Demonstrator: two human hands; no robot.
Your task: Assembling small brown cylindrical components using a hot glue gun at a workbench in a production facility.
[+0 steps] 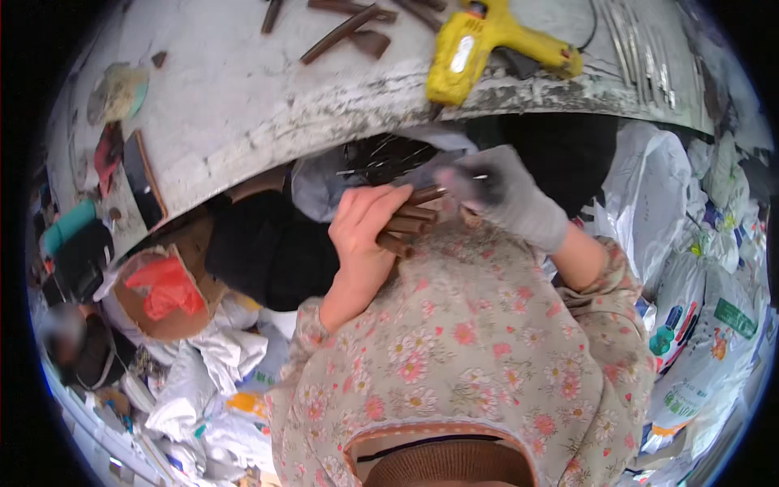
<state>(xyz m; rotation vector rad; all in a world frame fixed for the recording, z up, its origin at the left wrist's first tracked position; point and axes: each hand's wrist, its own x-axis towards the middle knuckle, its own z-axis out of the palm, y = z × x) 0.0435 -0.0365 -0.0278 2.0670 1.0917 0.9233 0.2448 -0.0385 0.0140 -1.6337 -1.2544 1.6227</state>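
Note:
My left hand, bare, is closed around a bundle of several short brown strips in front of my chest. Their ends stick out to the right of its fingers. Close against those ends is my right hand, in a pale grey glove with dark, blackened fingers. Its fingers are curled and partly blurred, and what they hold, if anything, is hidden. More brown strips lie on the worktable beyond my hands. Just below the table edge, dark thin pieces show behind my hands.
A yellow pistol-shaped power tool lies at the table's edge, with thin metal rods to its right. At left stands an open cardboard box with a red plastic bag. White plastic sacks crowd the right side.

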